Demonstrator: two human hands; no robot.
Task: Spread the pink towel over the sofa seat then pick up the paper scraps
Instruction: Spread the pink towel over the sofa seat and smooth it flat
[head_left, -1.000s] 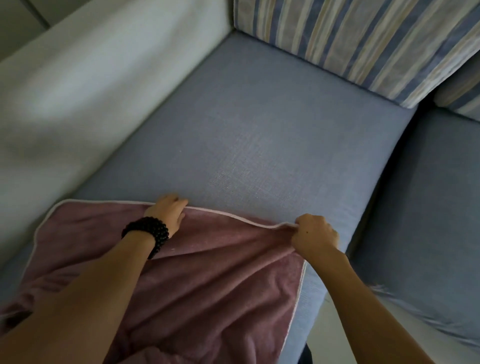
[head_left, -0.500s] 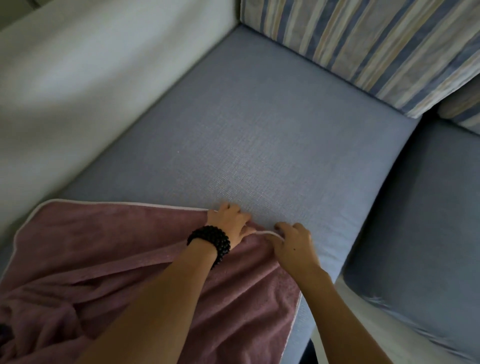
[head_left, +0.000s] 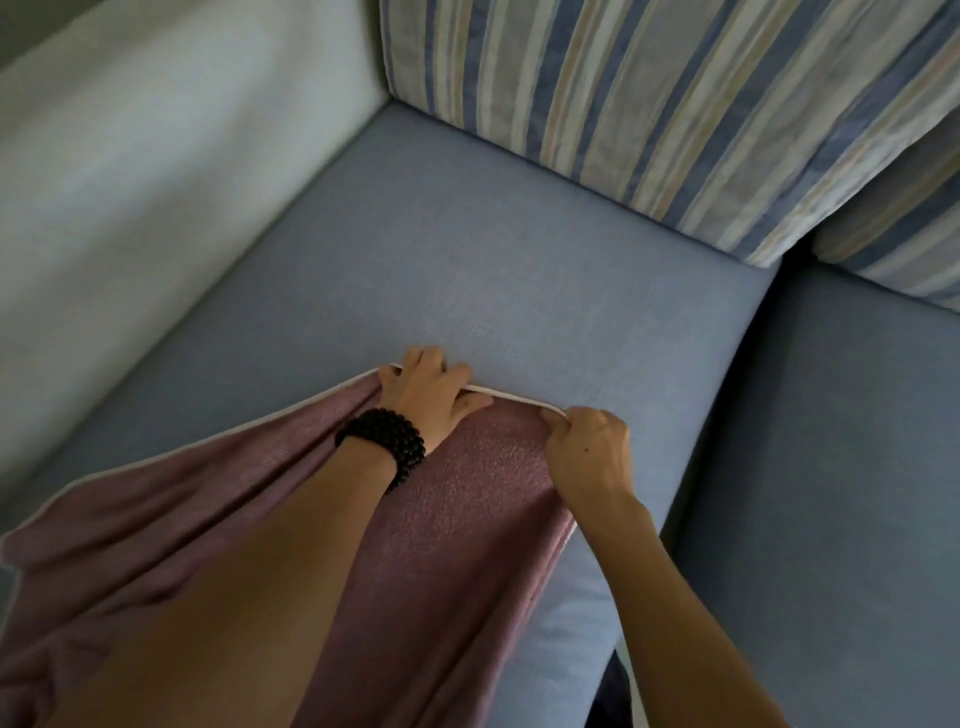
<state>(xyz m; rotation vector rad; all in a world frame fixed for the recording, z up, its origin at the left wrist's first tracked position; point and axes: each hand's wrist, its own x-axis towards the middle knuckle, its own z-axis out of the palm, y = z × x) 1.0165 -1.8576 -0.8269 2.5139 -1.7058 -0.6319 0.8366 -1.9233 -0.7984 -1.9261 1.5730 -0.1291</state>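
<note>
The pink towel (head_left: 483, 499), edged with white piping, lies bunched over the near part of the blue sofa seat (head_left: 519, 270). My left hand (head_left: 426, 395), with a black bead bracelet on the wrist, grips the towel's far edge near the seat's middle. Just to its right, my right hand (head_left: 587, 447) pinches the same edge at the corner. The far half of the seat is bare. No paper scraps are in view.
A striped back cushion (head_left: 649, 114) stands behind the seat, and a second striped cushion (head_left: 904, 228) at the right. A pale armrest (head_left: 130, 182) rises on the left. Another blue seat cushion (head_left: 831, 493) adjoins on the right, across a dark gap.
Both hands have carried the towel's far edge further onto the seat towards the back cushion. The left hand slid right along the edge, close to the right hand.
</note>
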